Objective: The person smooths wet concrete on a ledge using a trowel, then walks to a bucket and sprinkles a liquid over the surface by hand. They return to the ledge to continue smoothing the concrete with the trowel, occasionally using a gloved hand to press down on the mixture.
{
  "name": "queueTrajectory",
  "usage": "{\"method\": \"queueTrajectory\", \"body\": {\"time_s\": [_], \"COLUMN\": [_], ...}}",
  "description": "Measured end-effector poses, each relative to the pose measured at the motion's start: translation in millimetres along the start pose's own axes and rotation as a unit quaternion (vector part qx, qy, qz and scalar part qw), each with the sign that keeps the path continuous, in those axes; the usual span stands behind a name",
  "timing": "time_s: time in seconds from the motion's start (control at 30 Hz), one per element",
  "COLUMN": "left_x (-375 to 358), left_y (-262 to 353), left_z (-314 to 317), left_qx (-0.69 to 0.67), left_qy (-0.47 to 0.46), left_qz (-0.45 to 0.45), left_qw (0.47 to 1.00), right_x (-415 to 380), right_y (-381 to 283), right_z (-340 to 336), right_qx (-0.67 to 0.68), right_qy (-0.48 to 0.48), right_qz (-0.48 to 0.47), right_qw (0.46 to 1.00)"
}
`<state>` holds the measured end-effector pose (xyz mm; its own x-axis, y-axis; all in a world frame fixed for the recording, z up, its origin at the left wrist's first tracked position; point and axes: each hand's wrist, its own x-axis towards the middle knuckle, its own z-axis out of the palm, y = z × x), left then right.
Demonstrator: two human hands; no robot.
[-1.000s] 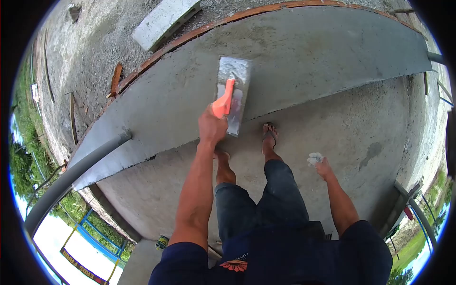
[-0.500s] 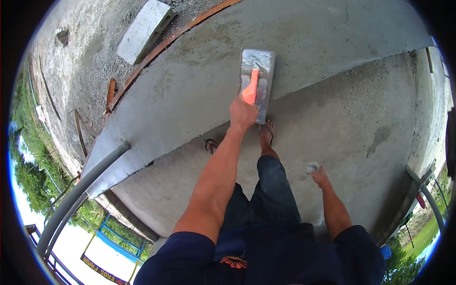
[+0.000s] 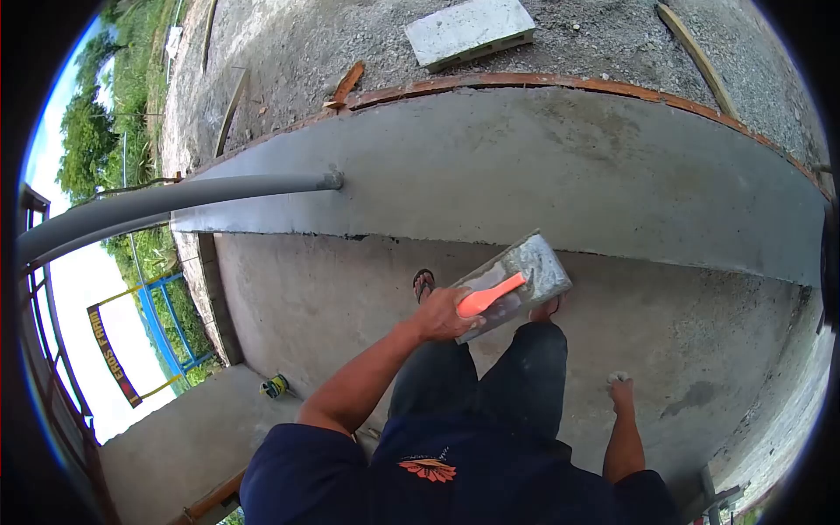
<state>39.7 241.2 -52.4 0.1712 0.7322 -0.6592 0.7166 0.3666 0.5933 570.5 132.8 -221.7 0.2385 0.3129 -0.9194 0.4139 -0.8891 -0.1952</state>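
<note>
My left hand [image 3: 442, 317] is wrapped round the orange handle of a rectangular plastering trowel [image 3: 541, 265]. Wet grey cement smears the top of its metal blade, which I hold tilted in front of my knees, near the edge of the smooth cement strip [image 3: 455, 166]. Low on the right, my right hand [image 3: 622, 398] has its fingers closed around a small pale, whitish lump; its kind cannot be made out. Below that hand lies the rougher, drier concrete floor [image 3: 612, 332].
A thick grey pipe [image 3: 219, 188] rises from the strip at left. Along the strip's far side runs a wooden form board [image 3: 490, 80], with a concrete block [image 3: 472, 33] on the gravel beyond. A yellow-green roll [image 3: 274, 386] lies on the floor, lower left.
The trowel has come off the cement strip, nearer my body, and turned to point right. My view has rotated, and the right hand still holds the pale lump.
</note>
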Motion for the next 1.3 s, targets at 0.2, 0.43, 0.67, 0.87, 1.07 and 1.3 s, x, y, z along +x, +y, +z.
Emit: {"method": "queueTrajectory", "body": {"time_s": [0.2,0.43,0.67,0.87,1.07,1.3], "left_x": [-198.2,-94.2,42.9,89.7,92.4,72.9], "left_y": [-240.0,-487.0,-434.6,-423.6,-408.5,-424.9], "left_z": [-88.3,-292.7,-372.5,-374.5,-372.5,-390.2], "left_qx": [-0.179,0.135,0.112,0.308,0.334,0.236], "left_qy": [0.261,0.37,0.105,0.034,0.104,0.168], "left_qz": [-0.357,-0.102,-0.048,0.02,-0.054,0.029], "left_qw": [0.879,0.913,0.987,0.951,0.935,0.957], "right_x": [21.0,-70.1,-151.5,-162.5,-151.8,-147.0], "right_y": [-82.2,-94.8,-50.7,4.5,-2.0,-35.9], "right_z": [70.1,217.4,369.2,422.1,447.6,413.5], "right_qx": [-0.052,-0.058,-0.03,-0.05,0.005,0.044], "right_qy": [0.049,0.072,0.053,0.076,0.05,0.09], "right_qz": [-0.08,-0.088,-0.021,0.018,0.008,0.032], "right_qw": [0.994,0.992,0.998,0.996,0.999,0.994]}}
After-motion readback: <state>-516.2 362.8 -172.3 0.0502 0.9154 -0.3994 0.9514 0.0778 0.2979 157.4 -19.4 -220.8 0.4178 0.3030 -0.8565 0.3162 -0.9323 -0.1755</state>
